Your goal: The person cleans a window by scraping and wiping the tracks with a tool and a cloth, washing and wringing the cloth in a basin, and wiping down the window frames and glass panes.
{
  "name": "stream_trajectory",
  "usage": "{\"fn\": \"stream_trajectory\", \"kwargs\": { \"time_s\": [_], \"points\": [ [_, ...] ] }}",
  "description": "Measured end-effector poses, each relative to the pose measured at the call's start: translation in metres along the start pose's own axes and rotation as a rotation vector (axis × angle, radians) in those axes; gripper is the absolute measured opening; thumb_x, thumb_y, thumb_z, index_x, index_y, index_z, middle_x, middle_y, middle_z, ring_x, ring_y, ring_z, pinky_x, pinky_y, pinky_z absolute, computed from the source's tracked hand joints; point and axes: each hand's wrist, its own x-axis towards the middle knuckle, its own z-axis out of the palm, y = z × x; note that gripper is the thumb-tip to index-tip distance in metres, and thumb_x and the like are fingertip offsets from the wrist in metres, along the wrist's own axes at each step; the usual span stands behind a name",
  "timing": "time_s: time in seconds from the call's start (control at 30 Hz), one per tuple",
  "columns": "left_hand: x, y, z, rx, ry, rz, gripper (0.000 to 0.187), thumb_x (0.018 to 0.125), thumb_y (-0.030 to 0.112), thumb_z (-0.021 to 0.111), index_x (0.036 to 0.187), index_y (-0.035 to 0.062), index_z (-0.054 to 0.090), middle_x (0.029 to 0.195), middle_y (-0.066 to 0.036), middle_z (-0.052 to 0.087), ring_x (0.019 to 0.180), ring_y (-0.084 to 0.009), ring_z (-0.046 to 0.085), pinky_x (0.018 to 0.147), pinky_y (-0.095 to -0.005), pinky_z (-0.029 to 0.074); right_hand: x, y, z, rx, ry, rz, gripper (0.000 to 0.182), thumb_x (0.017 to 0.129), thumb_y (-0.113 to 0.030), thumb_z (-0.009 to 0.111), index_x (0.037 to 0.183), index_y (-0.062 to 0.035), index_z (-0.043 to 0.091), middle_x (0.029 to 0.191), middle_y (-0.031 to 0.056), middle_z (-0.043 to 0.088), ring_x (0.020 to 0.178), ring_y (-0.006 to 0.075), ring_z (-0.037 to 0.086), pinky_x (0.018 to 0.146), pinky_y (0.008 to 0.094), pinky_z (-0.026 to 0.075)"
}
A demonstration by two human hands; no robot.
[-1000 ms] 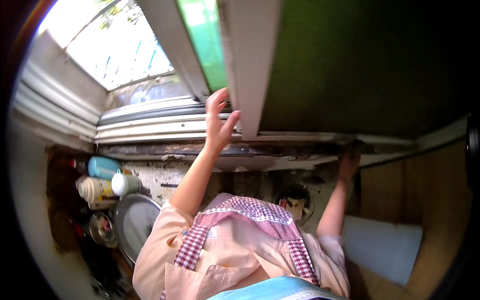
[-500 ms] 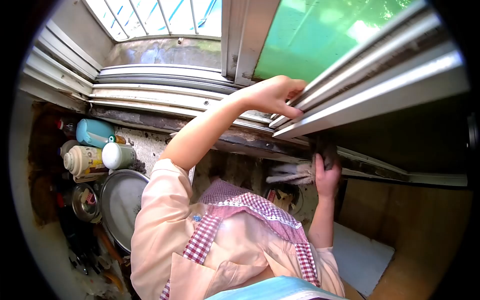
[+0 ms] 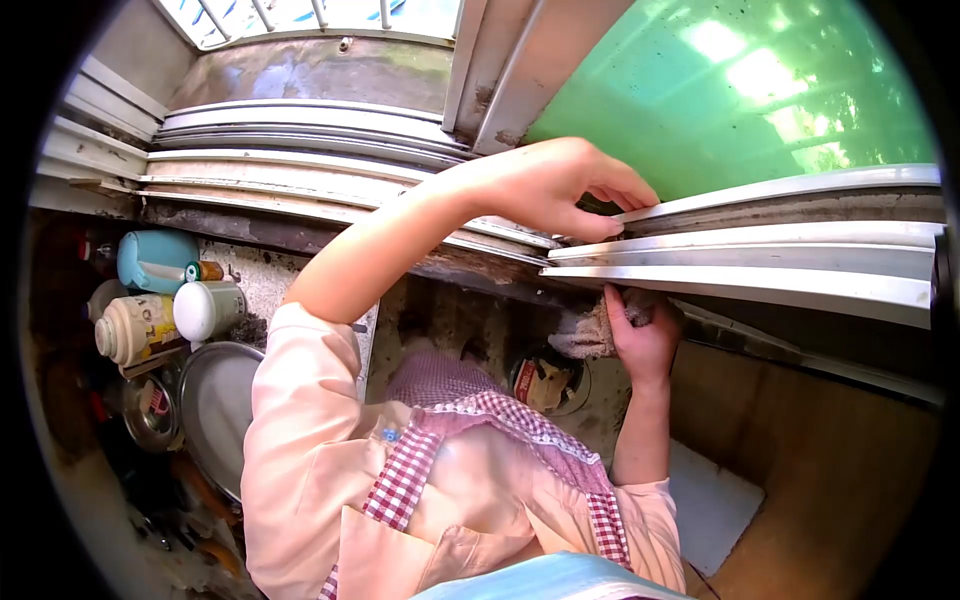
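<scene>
My left hand reaches across to the end of a sliding window sash, its fingers and thumb closed around the metal frame edge. Green glass shows beyond that frame. Below the sash, my right hand holds a dirty grey-white rag bunched in its grip. The right thumb points up close to the sash's lower edge; whether it touches cannot be made out. Part of the rag is hidden behind the fingers. White window tracks run along the sill to the left.
At left stand a light-blue container, a cream bottle, a white-lidded jar and a large metal tray. A round tin sits below the rag. A pale board lies lower right. Bars cross the upper-left window opening.
The sash's right end now sits lower in view, its frame nearly level instead of slanting upward. My right hand and the rag have risen toward its underside. The view has shifted slightly.
</scene>
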Motion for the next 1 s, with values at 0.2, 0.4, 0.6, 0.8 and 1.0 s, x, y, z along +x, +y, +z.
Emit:
{"fn": "stream_trajectory", "kwargs": {
  "time_s": [0.2, 0.4, 0.6, 0.8, 1.0],
  "points": [
    [0.007, -0.011, 0.025, -0.263, 0.111, -0.048, 0.047, 0.079, 0.026, 0.071, 0.113, -0.0039, 0.058, 0.106, -0.015, 0.063, 0.096, -0.0201, 0.061, 0.086, -0.0325, 0.049, -0.006, -0.005, 0.009, -0.020, 0.085, 0.123, 0.033, 0.074, -0.019, 0.077, 0.093, 0.0028, 0.063, 0.082, 0.0130, 0.067, 0.073, 0.0205, 0.063, 0.071, 0.0298, 0.049],
    [0.015, -0.016, 0.039, -0.493, 0.113, -0.063, 0.067, 0.074, 0.036, 0.075, 0.122, -0.0042, 0.051, 0.116, -0.014, 0.058, 0.110, -0.0188, 0.052, 0.097, -0.0332, 0.040, -0.010, -0.008, 0.018, 0.009, 0.179, 0.234, 0.043, 0.071, -0.026, 0.080, 0.099, 0.0023, 0.063, 0.089, 0.0144, 0.068, 0.078, 0.0218, 0.065, 0.073, 0.0306, 0.049],
    [0.009, -0.001, 0.039, 0.053, 0.371, 0.098, 0.070, 0.072, 0.038, 0.075, 0.125, 0.0018, 0.050, 0.122, -0.012, 0.053, 0.115, -0.0246, 0.050, 0.098, -0.0350, 0.039, -0.010, -0.009, 0.016, -0.029, 0.215, 0.197, 0.033, 0.076, -0.020, 0.076, 0.092, 0.0048, 0.062, 0.082, 0.0090, 0.066, 0.075, 0.0127, 0.058, 0.072, 0.0295, 0.048],
    [-0.034, 0.008, 0.039, 0.103, 0.517, 0.187, 0.082, 0.061, 0.037, 0.082, 0.128, 0.0032, 0.048, 0.124, -0.018, 0.049, 0.117, -0.0317, 0.046, 0.097, -0.0401, 0.040, -0.002, -0.011, 0.021, -0.162, -0.098, -0.039, 0.031, 0.075, -0.019, 0.071, 0.098, -0.0014, 0.062, 0.090, 0.0126, 0.066, 0.083, 0.0232, 0.062, 0.075, 0.0351, 0.050],
    [-0.089, 0.055, 0.014, 0.328, 0.947, -0.058, 0.067, 0.056, 0.016, 0.080, 0.116, 0.0047, 0.051, 0.099, -0.014, 0.056, 0.092, -0.0321, 0.055, 0.083, -0.0394, 0.045, 0.042, -0.100, 0.077, 0.136, -0.303, -0.276, 0.031, 0.073, -0.023, 0.071, 0.094, -0.0030, 0.061, 0.080, 0.0192, 0.063, 0.076, 0.0389, 0.061, 0.063, 0.0438, 0.049]
  ]
}}
